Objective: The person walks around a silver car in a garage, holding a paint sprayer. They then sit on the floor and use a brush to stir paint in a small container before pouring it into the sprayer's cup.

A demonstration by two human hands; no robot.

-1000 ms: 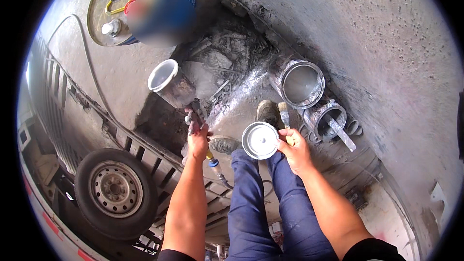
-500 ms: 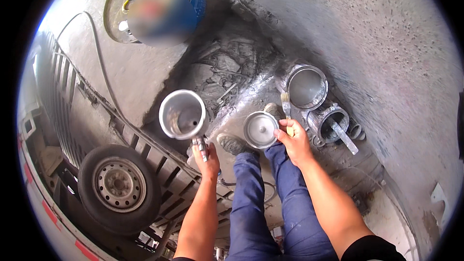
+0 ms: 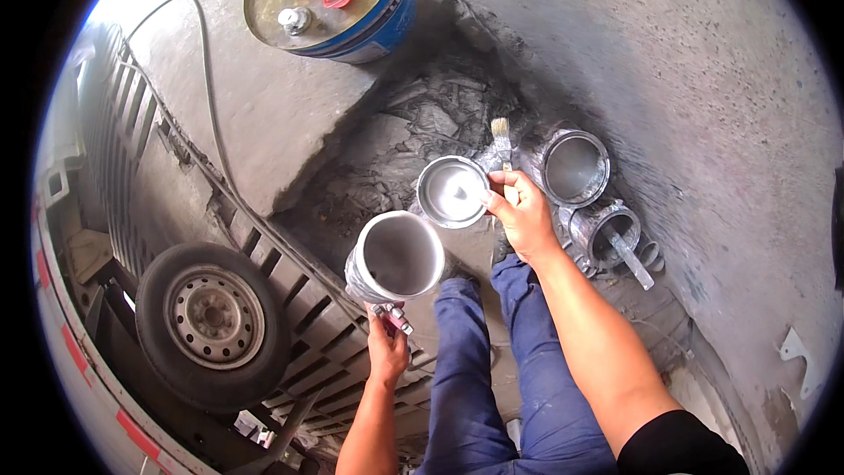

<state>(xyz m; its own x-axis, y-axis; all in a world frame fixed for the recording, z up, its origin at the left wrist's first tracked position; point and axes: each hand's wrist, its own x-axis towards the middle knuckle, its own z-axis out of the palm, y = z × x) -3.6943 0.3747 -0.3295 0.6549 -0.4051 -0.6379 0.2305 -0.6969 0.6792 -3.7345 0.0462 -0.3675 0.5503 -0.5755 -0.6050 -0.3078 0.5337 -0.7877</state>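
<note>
My left hand (image 3: 387,350) is closed round a spray gun (image 3: 396,317), whose open silver cup (image 3: 353,274) faces up at me. The cup's inside is grey and shadowed; I cannot make out what is in it. Between thumb and fingers, my right hand (image 3: 527,218) pinches a round metal cup lid (image 3: 448,193) by its rim, its hollow side facing me. The same hand also holds a paintbrush (image 3: 501,142), its pale bristles pointing away from me. Lid and cup are apart, the lid slightly farther off and to the right.
On the right stand two paint-smeared cans: an open one (image 3: 545,189) and another (image 3: 576,227) with a flat stick (image 3: 629,257) in it. A blue drum (image 3: 387,22) sits on a concrete ledge. At left are a wheel (image 3: 215,317), slatted rails and a hose (image 3: 211,88).
My left hand has brought the spray gun and cup to the right, nearer the lid. My right hand has moved the lid and brush farther from me and slightly left. The view has shifted.
</note>
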